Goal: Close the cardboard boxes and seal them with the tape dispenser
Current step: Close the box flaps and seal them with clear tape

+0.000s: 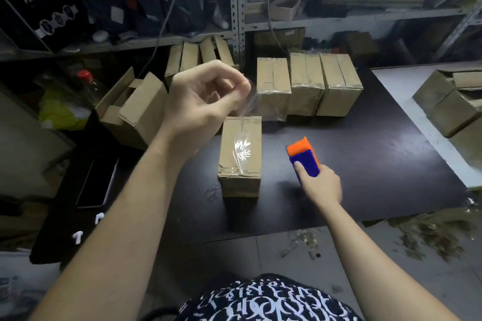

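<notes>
A person works at a dark table point(378, 151) set against metal shelving point(238, 8) crowded with stock. 3 taped boxes point(306, 81) stand side by side at the back of the table, and more boxes point(448, 101) are stacked at its right edge. An unsealed box point(138, 109), its flaps up, tilts off the table's left side.

At centre stands a closed cardboard box point(241, 154), clear tape running shiny along its top seam and down the near face. Above and just left of it the left hand point(200, 101) is raised, fingers curled toward the thumb. A blurred wisp of clear film point(247, 101) shows at the fingertips, but whether they pinch it cannot be told.

To the right of the box, apart from it, the right hand point(322, 185) grips the blue-and-orange tape dispenser point(303, 157) low over the table, thumb pressed on its blue body and the orange end pointing away. A dark phone point(97, 182) lies face up at far left.
</notes>
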